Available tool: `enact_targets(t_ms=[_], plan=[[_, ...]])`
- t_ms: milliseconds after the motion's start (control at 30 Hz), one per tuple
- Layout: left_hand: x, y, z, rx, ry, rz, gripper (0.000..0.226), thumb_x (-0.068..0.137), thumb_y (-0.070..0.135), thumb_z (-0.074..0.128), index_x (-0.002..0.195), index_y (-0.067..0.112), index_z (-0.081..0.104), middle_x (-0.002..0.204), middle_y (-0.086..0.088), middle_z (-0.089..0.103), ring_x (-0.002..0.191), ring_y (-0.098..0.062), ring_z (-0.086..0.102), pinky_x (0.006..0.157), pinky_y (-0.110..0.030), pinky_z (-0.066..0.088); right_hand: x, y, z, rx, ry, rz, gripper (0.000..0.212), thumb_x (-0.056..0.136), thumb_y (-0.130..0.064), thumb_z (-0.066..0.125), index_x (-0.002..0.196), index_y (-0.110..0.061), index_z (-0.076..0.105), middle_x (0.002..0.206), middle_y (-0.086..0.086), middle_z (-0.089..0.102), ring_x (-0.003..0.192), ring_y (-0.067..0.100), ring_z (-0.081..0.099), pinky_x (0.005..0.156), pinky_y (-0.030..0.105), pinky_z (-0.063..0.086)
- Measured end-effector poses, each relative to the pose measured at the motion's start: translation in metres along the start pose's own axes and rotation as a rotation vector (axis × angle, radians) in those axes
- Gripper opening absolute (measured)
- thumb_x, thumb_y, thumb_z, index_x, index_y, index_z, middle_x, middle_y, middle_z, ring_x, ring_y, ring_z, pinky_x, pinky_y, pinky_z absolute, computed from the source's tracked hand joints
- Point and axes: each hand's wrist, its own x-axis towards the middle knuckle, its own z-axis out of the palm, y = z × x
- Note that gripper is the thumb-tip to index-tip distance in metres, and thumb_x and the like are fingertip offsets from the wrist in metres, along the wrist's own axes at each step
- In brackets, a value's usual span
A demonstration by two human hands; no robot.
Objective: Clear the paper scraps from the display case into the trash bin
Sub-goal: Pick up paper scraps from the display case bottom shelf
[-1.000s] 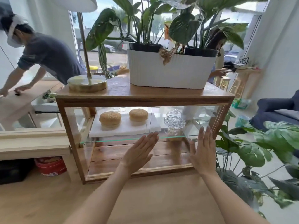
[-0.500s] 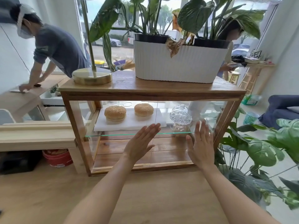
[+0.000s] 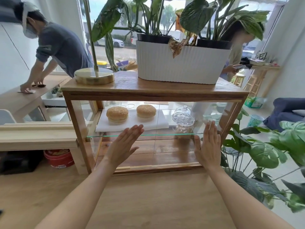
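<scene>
**Both hands flat at the glass front of the case**

The case (image 3: 155, 95) is a wooden frame with glass sides, standing on a wooden counter (image 3: 148, 195). On its top, a brass lamp base (image 3: 94, 76) sits at the left end and a white ribbed planter (image 3: 181, 63) with two black pots and big leaves takes the middle and right. A leafy plant (image 3: 272, 146) is close to the right end of the case. At the left, a pale wooden shelf (image 3: 36, 134) meets the case, with a red tin (image 3: 58, 157) under it. Behind, a person in a grey shirt (image 3: 61, 47) bends over a table.

Inside, a glass shelf (image 3: 148, 135) runs from left to right, along the long axis of the case. On its left half lies a white board (image 3: 132, 121) with two sesame buns (image 3: 117, 114), side by side. Toward the right end stands a cut-glass jar (image 3: 183, 119) with a domed lid. The bottom floor of the case looks bare; I cannot make out paper scraps, maybe because of reflections.

The left hand (image 3: 123, 146) is open, fingers straight and together, pointing up and right, in front of the middle of the glass. The right hand (image 3: 208, 146) is open also, fingers up, near the right post. Both hold nothing. Whether the palms touch the glass I cannot tell.
</scene>
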Motion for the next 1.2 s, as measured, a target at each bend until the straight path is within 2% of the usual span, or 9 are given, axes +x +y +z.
enact_targets(t_ms=[167, 267, 367, 533, 633, 833, 1000, 1200], plan=[[-0.017, -0.016, -0.001, -0.022, -0.050, -0.044, 0.071, 0.096, 0.049, 0.008, 0.152, 0.009, -0.008, 0.160, -0.010, -0.014, 0.148, -0.023, -0.016, 0.120, -0.038, -0.009, 0.005, 0.004, 0.004, -0.001, -0.022, -0.006, 0.074, 0.092, -0.058, 0.009, 0.148, -0.024, -0.024, 0.157, -0.004, -0.027, 0.147, 0.014, -0.016, 0.120, 0.041, -0.002], [-0.018, -0.010, -0.009, -0.122, -0.044, -0.098, 0.071, 0.097, 0.049, 0.014, 0.152, 0.007, -0.002, 0.160, -0.011, -0.013, 0.148, -0.023, -0.013, 0.120, -0.039, -0.006, 0.007, 0.001, 0.009, 0.025, -0.025, 0.008, 0.076, 0.091, -0.059, 0.009, 0.148, -0.022, -0.025, 0.156, -0.004, -0.029, 0.147, 0.015, -0.017, 0.119, 0.039, -0.005], [-0.012, 0.007, -0.013, -0.220, 0.001, -0.159, 0.070, 0.098, 0.049, 0.018, 0.152, 0.007, 0.001, 0.160, -0.011, -0.014, 0.148, -0.022, -0.013, 0.120, -0.038, -0.003, 0.008, -0.001, 0.015, 0.048, -0.005, 0.019, 0.072, 0.094, -0.052, 0.012, 0.149, -0.021, -0.023, 0.156, -0.004, -0.029, 0.147, 0.014, -0.016, 0.120, 0.041, -0.002], [0.017, 0.030, -0.011, -0.370, 0.029, -0.173, 0.073, 0.097, 0.047, 0.026, 0.151, 0.013, -0.009, 0.158, -0.005, -0.022, 0.147, -0.020, -0.019, 0.119, -0.038, -0.001, 0.011, 0.007, 0.019, 0.057, 0.027, 0.015, 0.064, 0.096, -0.038, 0.011, 0.147, -0.022, -0.023, 0.158, -0.002, -0.021, 0.149, 0.017, -0.009, 0.121, 0.048, 0.005], [0.025, 0.041, -0.009, -0.434, 0.019, -0.204, 0.069, 0.097, 0.048, 0.028, 0.152, 0.020, -0.003, 0.158, 0.001, -0.022, 0.147, -0.018, -0.019, 0.119, -0.039, -0.001, 0.011, 0.011, 0.018, 0.044, 0.039, -0.019, 0.063, 0.096, -0.037, 0.010, 0.146, -0.025, -0.026, 0.157, -0.005, -0.021, 0.149, 0.019, -0.006, 0.120, 0.047, 0.005], [0.017, 0.030, 0.001, -0.432, 0.034, -0.202, 0.066, 0.098, 0.049, 0.024, 0.151, 0.025, -0.006, 0.158, 0.004, -0.023, 0.147, -0.015, -0.019, 0.118, -0.036, 0.001, 0.011, 0.012, 0.018, 0.044, 0.047, -0.039, 0.065, 0.096, -0.035, 0.014, 0.145, -0.029, -0.029, 0.155, -0.007, -0.026, 0.148, 0.014, -0.011, 0.120, 0.044, 0.000], [-0.001, 0.015, 0.000, -0.408, -0.017, -0.242, 0.065, 0.098, 0.053, 0.014, 0.150, 0.025, -0.012, 0.157, 0.002, -0.026, 0.146, -0.016, -0.022, 0.118, -0.037, -0.003, 0.010, 0.010, 0.017, 0.025, 0.025, -0.003, 0.064, 0.098, -0.033, 0.016, 0.148, -0.022, -0.023, 0.157, -0.004, -0.022, 0.149, 0.016, -0.010, 0.120, 0.043, 0.000], [-0.026, -0.012, 0.003, -0.391, -0.117, -0.251, 0.062, 0.098, 0.054, 0.009, 0.151, 0.027, -0.009, 0.158, 0.004, -0.023, 0.147, -0.016, -0.019, 0.119, -0.037, -0.004, 0.009, 0.008, 0.016, 0.019, 0.002, 0.010, 0.064, 0.097, -0.035, 0.015, 0.146, -0.022, -0.025, 0.160, 0.003, -0.016, 0.149, 0.019, -0.008, 0.120, 0.044, 0.002]])
